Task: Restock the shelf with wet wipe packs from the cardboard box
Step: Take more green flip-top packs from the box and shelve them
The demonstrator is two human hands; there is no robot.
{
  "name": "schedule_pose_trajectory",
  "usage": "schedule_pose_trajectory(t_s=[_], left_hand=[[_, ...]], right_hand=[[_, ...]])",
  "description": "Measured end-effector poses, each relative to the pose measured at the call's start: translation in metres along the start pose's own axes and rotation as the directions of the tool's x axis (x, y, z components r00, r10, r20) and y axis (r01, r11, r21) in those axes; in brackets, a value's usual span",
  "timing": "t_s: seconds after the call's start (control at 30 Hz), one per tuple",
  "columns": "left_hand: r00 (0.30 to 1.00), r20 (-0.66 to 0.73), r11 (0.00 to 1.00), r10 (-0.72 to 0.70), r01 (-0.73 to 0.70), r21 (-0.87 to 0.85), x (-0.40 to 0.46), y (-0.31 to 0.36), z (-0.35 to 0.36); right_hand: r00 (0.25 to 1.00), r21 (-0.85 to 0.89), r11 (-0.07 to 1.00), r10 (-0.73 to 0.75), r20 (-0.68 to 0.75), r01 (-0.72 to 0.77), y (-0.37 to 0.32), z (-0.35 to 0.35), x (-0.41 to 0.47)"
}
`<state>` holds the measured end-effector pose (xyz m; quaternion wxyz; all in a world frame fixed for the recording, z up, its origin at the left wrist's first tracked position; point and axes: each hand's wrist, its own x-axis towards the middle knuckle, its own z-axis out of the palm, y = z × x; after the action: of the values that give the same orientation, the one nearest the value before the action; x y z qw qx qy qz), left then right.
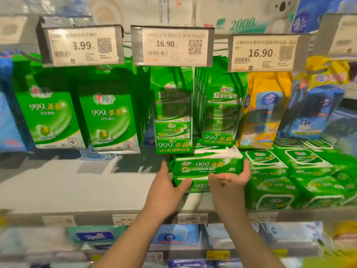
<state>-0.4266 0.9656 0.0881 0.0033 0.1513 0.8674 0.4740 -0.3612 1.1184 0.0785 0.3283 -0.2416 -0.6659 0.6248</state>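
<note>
Two green wet wipe packs lie stacked on the white shelf (77, 186): the top pack (206, 165) and the lower pack (199, 185). My left hand (166, 188) is at their left end, its fingers running up the stack's side and its thumb pressed on the lower pack's front. My right hand (231, 180) cups the top pack's right end, with fingers curled under its front edge. The cardboard box is out of view.
More green wipe packs (289, 171) fill the shelf to the right. Hanging green packs (108, 117) and price tags (172, 46) sit just above the stack. A yellow pack (264, 113) and blue packs (316, 113) hang at right. Lower shelves hold blue and white packs (173, 236).
</note>
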Motion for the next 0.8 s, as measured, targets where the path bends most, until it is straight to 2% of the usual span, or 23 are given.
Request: schedule_pose_trajectory(t_s=[0.1, 0.2, 0.27, 0.4, 0.6, 0.8], left_hand=[[0.999, -0.009, 0.993, -0.039, 0.040, 0.107, -0.021, -0.007, -0.006], [0.999, -0.041, 0.974, -0.029, 0.037, 0.222, -0.043, -0.017, -0.019], [0.998, -0.068, 0.967, -0.008, 0.024, 0.252, -0.056, -0.023, -0.032], [0.991, -0.137, 0.947, -0.009, 0.052, 0.317, -0.086, -0.041, -0.067], [0.951, -0.302, 0.906, -0.065, 0.183, 0.382, -0.152, -0.084, -0.141], [0.850, -0.483, 0.835, -0.213, 0.415, 0.362, -0.275, -0.143, -0.240]], right_hand=[[0.997, -0.044, 0.996, -0.076, 0.027, 0.078, 0.007, -0.003, -0.016], [0.974, -0.199, 0.966, -0.130, 0.186, 0.167, 0.003, 0.001, -0.030], [0.935, -0.298, 0.908, -0.208, 0.286, 0.294, -0.002, 0.008, -0.041], [0.807, -0.328, 0.777, -0.359, 0.470, 0.537, -0.003, 0.033, -0.071], [0.668, -0.315, 0.721, -0.269, 0.694, 0.617, -0.032, 0.094, -0.139], [0.470, -0.151, 0.774, -0.206, 0.859, 0.615, -0.042, 0.164, -0.275]])
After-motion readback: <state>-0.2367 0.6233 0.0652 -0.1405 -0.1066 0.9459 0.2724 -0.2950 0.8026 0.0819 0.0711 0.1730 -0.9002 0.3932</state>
